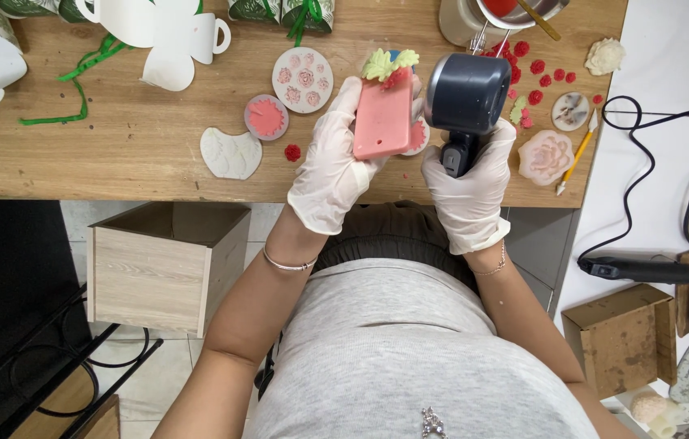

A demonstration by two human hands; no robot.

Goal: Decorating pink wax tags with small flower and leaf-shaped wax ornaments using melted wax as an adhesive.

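Observation:
My left hand [330, 162], in a white glove, holds a pink rectangular slab [382, 118] with pale green leaf shapes [389, 63] and a red piece at its top end. My right hand [470, 183], also gloved, grips the handle of a dark heat gun [466, 97]. The gun's barrel sits right beside the slab's right edge, above the wooden table [117, 146].
Round silicone moulds [302, 79] [266, 117], a white leaf mould [230, 153], a rose mould [545, 156], small red flowers [536, 77], a pencil-like tool [576, 158], white paper cup shapes [182, 36] and green ribbon [76, 89] lie on the table. A wooden box [161, 268] stands below left; a black tool with cable [637, 270] lies right.

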